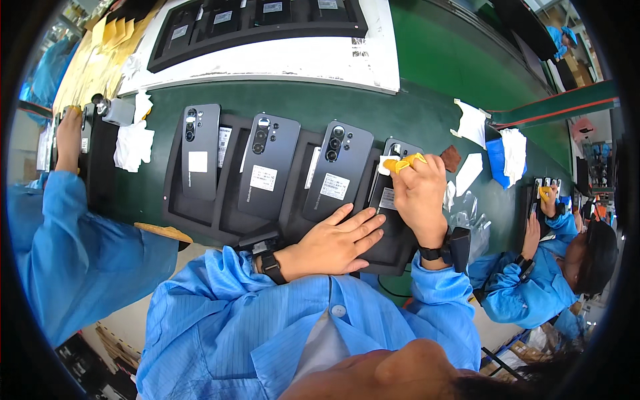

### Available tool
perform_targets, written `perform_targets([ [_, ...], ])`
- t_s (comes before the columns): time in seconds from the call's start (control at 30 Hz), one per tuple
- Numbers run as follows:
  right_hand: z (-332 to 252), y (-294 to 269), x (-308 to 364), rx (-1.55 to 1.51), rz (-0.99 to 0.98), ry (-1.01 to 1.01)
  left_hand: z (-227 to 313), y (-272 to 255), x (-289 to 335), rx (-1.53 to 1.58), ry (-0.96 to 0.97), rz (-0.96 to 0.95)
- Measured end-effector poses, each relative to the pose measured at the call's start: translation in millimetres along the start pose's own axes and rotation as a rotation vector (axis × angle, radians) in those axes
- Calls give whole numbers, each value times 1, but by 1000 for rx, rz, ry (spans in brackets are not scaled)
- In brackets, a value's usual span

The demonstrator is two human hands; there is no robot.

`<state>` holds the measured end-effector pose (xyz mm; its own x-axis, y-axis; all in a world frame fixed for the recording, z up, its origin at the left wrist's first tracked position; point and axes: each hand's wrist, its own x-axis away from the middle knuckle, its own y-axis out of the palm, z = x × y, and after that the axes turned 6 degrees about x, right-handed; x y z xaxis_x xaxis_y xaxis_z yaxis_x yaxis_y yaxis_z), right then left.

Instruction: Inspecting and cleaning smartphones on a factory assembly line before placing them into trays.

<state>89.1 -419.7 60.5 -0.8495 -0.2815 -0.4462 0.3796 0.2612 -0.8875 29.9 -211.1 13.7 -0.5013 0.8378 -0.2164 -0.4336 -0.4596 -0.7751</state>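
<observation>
Pinched in the yellow-capped fingers of my right hand (421, 197) is a small white cloth (385, 164). It presses near the camera end of the rightmost dark smartphone (379, 185), whose lower part shows between my hands. My left hand (333, 241) lies flat with fingers stretched, fingertips at that phone's lower left edge. Three more dark grey smartphones stand out to the left, backs up with white labels: one nearest my left hand (353, 157), a middle one (283, 160) and a leftmost one (208, 133). They rest on a black compartment tray (175, 200), slightly askew over its slots.
Another black tray (260, 35) of phones sits on a white board (287, 72) at the back. White wipes (135, 145) lie left; a blue box (496, 160), a brown scrap (451, 159) and clear plastic (470, 223) lie right. Co-workers in blue sleeves work on both sides.
</observation>
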Motion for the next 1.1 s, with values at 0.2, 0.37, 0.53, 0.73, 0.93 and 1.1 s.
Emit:
perform_targets([
  [0.2,12,-11,4,-45,-54,93,-1,0,-1,7,5,-13],
  [0.37,18,-14,7,-40,-77,147,-2,1,-1,-4,2,-19],
  [0.53,16,-13,12,46,-48,181,-1,1,-1,-25,5,-9],
  [0.73,18,-4,0,78,46,115,0,0,-2,-23,4,-10],
  [0.93,9,4,-13,31,50,-29,-1,-2,0,-17,-5,-17],
  [1.1,17,5,-5,89,56,14,-2,2,0,0,-4,-34],
])
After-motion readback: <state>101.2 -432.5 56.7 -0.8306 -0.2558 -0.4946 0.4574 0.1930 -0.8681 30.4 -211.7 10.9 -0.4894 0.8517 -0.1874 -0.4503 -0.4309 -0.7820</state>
